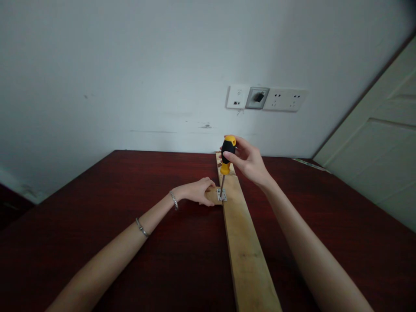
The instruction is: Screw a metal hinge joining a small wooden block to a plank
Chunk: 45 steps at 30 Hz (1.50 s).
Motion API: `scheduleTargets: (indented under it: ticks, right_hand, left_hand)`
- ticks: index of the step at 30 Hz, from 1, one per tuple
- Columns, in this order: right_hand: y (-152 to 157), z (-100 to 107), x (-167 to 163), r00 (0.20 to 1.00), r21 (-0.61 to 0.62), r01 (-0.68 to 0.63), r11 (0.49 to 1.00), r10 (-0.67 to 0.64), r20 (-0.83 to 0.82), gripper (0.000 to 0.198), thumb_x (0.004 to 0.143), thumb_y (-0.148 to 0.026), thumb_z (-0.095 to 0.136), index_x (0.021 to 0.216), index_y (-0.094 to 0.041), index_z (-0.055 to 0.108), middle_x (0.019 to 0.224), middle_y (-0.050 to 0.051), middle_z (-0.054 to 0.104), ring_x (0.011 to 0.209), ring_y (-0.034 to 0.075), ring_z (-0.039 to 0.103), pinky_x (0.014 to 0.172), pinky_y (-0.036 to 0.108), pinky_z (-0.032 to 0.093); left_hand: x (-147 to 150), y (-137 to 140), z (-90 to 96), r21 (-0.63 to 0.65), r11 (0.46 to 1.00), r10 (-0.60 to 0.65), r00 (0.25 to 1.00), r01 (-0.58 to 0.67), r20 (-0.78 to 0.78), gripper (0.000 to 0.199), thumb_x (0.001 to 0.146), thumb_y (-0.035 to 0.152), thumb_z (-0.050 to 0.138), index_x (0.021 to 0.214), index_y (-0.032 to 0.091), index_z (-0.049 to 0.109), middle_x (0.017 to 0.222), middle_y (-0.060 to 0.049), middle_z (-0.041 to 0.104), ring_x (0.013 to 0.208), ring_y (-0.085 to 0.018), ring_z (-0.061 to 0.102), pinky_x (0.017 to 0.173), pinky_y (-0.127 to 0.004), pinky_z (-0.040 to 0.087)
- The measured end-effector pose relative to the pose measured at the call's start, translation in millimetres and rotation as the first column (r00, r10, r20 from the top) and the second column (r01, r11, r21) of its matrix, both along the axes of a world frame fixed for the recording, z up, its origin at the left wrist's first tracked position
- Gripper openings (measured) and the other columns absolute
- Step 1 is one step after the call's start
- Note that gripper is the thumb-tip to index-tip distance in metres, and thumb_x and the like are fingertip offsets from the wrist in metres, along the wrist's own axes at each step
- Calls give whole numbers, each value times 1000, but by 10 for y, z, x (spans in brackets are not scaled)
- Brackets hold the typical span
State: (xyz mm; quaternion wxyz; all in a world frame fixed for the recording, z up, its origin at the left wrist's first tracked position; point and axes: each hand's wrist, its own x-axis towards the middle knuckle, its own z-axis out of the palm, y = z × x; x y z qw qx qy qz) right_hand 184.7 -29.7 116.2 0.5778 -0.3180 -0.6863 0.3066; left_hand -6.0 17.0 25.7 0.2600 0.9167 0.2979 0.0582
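Observation:
My right hand (pixel 246 159) is closed around the yellow and black handle of a screwdriver (pixel 228 149). The shaft points down, its tip at a small metal hinge (pixel 222 194). That hinge lies across the joint between a long wooden board (pixel 242 234) and a short wooden block (pixel 212 196) at the board's left side. My left hand (pixel 197 190) grips the short block, thumb on the near edge and fingers on the far edge. Whether a screw sits under the tip is too small to tell.
The dark red tabletop (pixel 146 255) carries the board, whose far end reaches the white wall (pixel 146 78). Wall sockets (pixel 285 100) are above the table's back edge. A printed strip (pixel 311 165) lies at the back right, near a pale panelled door (pixel 383 143).

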Motion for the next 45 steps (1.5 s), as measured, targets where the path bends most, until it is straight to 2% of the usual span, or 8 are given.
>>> scheduleTargets:
  ticks: [11,19,32,45]
  right_hand:
    - [29,-29,18,999,12,11,1000,-12,37,42,76,-35,70,114,-24,57,106,5,62,97,21,63,89,42,53]
    - [22,-26,17,999,-1,2,1000,-2,50,42,77,-37,69,115,-25,56,107,5,61,99,23,63,87,42,55]
    - [16,-27,10,999,-5,-11,1000,11,32,40,76,-34,70,112,-25,56,106,4,60,99,22,63,91,44,52]
    - [-74,114,53,990,-131,-138,982,138,-12,37,69,-31,75,100,-21,57,100,4,65,92,21,66,87,44,54]
  left_hand:
    - [-2,18,-13,12,1000,-8,1000,8,7,58,63,41,74,111,15,55,105,-7,50,96,-22,51,87,-33,44]
    - [2,-5,16,18,1000,-12,1000,12,11,58,63,39,75,111,15,54,105,-7,51,98,-23,51,88,-34,43]
    - [-2,26,-26,18,1000,-20,1000,20,10,58,63,39,75,111,15,54,107,-7,50,99,-23,50,89,-34,43]
    - [-6,11,-6,15,1000,-10,1000,10,24,59,63,40,75,112,16,53,106,-7,50,98,-23,51,89,-34,43]
